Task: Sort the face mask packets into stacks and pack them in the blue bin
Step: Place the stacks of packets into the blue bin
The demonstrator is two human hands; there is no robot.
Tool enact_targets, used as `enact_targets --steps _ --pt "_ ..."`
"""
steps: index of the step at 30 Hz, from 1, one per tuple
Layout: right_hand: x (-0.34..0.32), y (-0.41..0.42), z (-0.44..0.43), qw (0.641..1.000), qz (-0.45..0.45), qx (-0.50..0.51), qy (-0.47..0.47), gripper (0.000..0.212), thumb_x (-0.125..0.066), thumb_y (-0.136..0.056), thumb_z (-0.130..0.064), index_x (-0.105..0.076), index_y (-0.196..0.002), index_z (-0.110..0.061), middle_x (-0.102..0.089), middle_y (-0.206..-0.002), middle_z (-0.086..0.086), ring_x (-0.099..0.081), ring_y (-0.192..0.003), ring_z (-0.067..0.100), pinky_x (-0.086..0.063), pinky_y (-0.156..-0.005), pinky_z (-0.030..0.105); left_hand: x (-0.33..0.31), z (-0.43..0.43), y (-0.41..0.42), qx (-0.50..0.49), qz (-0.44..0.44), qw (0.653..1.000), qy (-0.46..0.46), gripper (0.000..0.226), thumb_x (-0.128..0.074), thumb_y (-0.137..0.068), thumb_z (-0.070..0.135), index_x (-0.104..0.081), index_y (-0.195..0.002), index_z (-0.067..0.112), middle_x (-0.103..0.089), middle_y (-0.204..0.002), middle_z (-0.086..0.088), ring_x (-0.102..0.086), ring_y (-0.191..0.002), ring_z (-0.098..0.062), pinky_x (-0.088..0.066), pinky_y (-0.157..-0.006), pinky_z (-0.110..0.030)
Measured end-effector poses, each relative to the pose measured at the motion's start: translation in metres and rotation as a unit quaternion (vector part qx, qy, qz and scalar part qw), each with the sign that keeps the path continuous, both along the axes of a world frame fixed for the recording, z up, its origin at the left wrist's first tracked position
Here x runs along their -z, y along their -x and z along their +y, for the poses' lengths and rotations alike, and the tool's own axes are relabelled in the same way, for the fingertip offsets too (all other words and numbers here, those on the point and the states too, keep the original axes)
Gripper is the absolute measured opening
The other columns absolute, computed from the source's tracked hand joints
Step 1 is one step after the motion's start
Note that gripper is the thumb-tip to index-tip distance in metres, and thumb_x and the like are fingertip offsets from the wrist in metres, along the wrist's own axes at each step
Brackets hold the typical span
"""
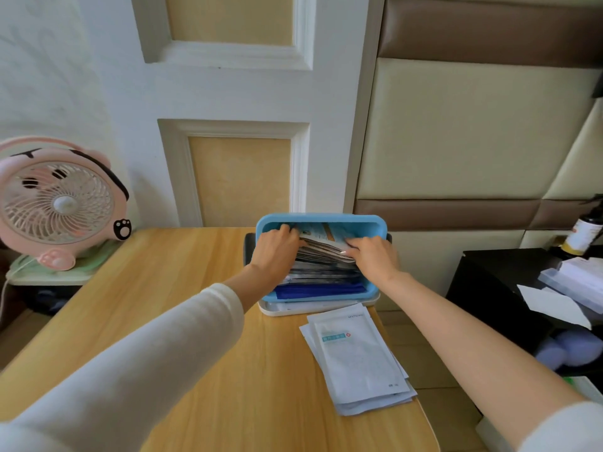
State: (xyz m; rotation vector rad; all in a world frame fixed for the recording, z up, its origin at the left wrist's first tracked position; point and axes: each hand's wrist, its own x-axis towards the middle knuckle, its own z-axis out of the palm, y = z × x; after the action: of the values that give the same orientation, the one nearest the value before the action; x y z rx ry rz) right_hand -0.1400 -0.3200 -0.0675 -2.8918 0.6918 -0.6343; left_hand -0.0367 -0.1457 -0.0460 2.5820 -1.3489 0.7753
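We see the left grip [277,247] with its fingers curled over the left edge of a bundle of packets [323,256], and the right grip [372,256] with bent fingers and thumb closed on the right edge of the same bundle, so that the bundle is held between the two. The bundle stands on edge and leans inside the blue bin [321,218], filling most of its length; at the near end of the bin we note a dark blue packet [319,292] lying against the near wall. The bin rests on a white tray [310,309] whose rim shows just below it. Just in front of the tray, toward the right edge of the table [202,288], lies a loose stack of white packets [357,357], flat and slightly fanned, apart from both grips. The left arm wears a pale sleeve [146,363]; the right forearm is bare. At the far left a pink fan [55,203] stands beside the table, and at the far right a bottle [584,233] stands on a dark cabinet [483,282]
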Motion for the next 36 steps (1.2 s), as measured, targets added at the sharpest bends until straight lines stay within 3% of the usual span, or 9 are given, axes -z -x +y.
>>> enact_targets --steps 4,7,11,13,15,19,25,31,36 --pt "0.021 0.026 0.002 0.964 -0.259 -0.03 0.054 0.025 -0.05 -0.093 -0.033 -0.064 -0.099 -0.014 -0.067 -0.085 0.003 -0.06 -0.068 0.016 -0.037 -0.052 0.021 0.015 0.038 0.003 0.126 -0.062 0.982 0.123 0.023 -0.06 -0.086 0.005 -0.057 -0.109 0.004 -0.063 -0.096 -0.01 -0.059 -0.063 -0.021 -0.036 -0.043 -0.022" --pt "0.044 0.039 0.0 0.906 -0.405 0.074 -0.098 0.027 -0.064 -0.083 -0.019 -0.053 -0.106 -0.009 -0.057 -0.1 0.007 -0.052 -0.083 0.016 -0.042 -0.064 0.03 0.031 0.057 0.006 0.08 0.029 0.943 0.32 0.02 -0.061 -0.084 0.007 -0.053 -0.102 0.002 -0.056 -0.101 -0.014 -0.056 -0.078 -0.024 -0.043 -0.057 -0.027" --pt "0.059 0.038 -0.006 0.831 -0.29 0.082 -0.467 0.064 -0.065 -0.082 -0.008 -0.033 -0.138 -0.011 -0.043 -0.14 0.01 -0.047 -0.12 0.024 -0.042 -0.099 0.041 0.056 0.057 -0.011 -0.084 0.404 0.845 0.34 0.071 -0.063 -0.084 0.041 -0.031 -0.136 0.004 -0.042 -0.133 -0.013 -0.045 -0.119 -0.025 -0.042 -0.099 -0.04" --pt "0.058 0.035 -0.007 0.821 -0.23 0.069 -0.519 0.059 -0.061 -0.086 -0.003 -0.034 -0.138 -0.01 -0.048 -0.137 0.013 -0.052 -0.112 0.025 -0.046 -0.09 0.037 0.062 0.057 -0.015 -0.04 0.571 0.762 0.302 0.069 -0.06 -0.088 0.038 -0.026 -0.14 0.007 -0.044 -0.136 -0.011 -0.048 -0.115 -0.02 -0.044 -0.095 -0.034" --pt "0.053 0.033 -0.007 0.832 -0.223 0.085 -0.502 0.058 -0.058 -0.087 0.002 -0.034 -0.138 -0.01 -0.046 -0.139 0.013 -0.052 -0.115 0.027 -0.047 -0.087 0.036 0.07 0.06 -0.015 -0.02 0.618 0.728 0.295 0.056 -0.051 -0.095 0.028 -0.024 -0.14 0.008 -0.047 -0.135 -0.012 -0.051 -0.112 -0.02 -0.046 -0.092 -0.034" --pt "0.048 0.026 -0.009 0.84 -0.17 0.085 -0.509 0.06 -0.062 -0.082 0.005 -0.035 -0.133 -0.012 -0.047 -0.136 0.012 -0.053 -0.115 0.029 -0.048 -0.095 0.045 0.078 0.076 -0.019 -0.031 0.594 0.736 0.324 0.04 -0.046 -0.097 0.022 -0.031 -0.132 0.009 -0.051 -0.131 -0.014 -0.056 -0.111 -0.026 -0.05 -0.092 -0.042" --pt "0.043 0.005 0.019 0.868 -0.097 0.064 -0.482 0.053 -0.066 -0.079 -0.001 -0.035 -0.12 -0.016 -0.056 -0.117 0.012 -0.058 -0.102 0.027 -0.053 -0.087 0.044 0.077 0.114 -0.028 -0.062 0.559 0.764 0.316 0.038 -0.057 -0.091 0.033 -0.039 -0.12 0.016 -0.062 -0.117 -0.014 -0.063 -0.097 -0.026 -0.051 -0.091 -0.046" --pt "0.039 -0.02 0.059 0.892 -0.013 0.016 -0.451 0.067 -0.068 -0.078 -0.01 -0.031 -0.132 -0.018 -0.054 -0.12 0.008 -0.056 -0.107 0.024 -0.051 -0.093 0.045 0.075 0.157 -0.025 -0.153 0.43 0.826 0.33 0.031 -0.055 -0.092 0.03 -0.043 -0.114 0.01 -0.063 -0.105 -0.015 -0.062 -0.077 -0.023 -0.052 -0.064 -0.036" --pt "0.036 -0.032 0.101 0.894 0.013 -0.022 -0.447 0.057 -0.066 -0.079 -0.009 -0.035 -0.127 -0.014 -0.054 -0.117 0.008 -0.056 -0.105 0.022 -0.052 -0.092 0.042 0.08 0.203 -0.012 -0.213 0.339 0.852 0.337 0.024 -0.053 -0.093 0.025 -0.046 -0.11 0.01 -0.066 -0.102 -0.014 -0.061 -0.071 -0.027 -0.053 -0.061 -0.037"
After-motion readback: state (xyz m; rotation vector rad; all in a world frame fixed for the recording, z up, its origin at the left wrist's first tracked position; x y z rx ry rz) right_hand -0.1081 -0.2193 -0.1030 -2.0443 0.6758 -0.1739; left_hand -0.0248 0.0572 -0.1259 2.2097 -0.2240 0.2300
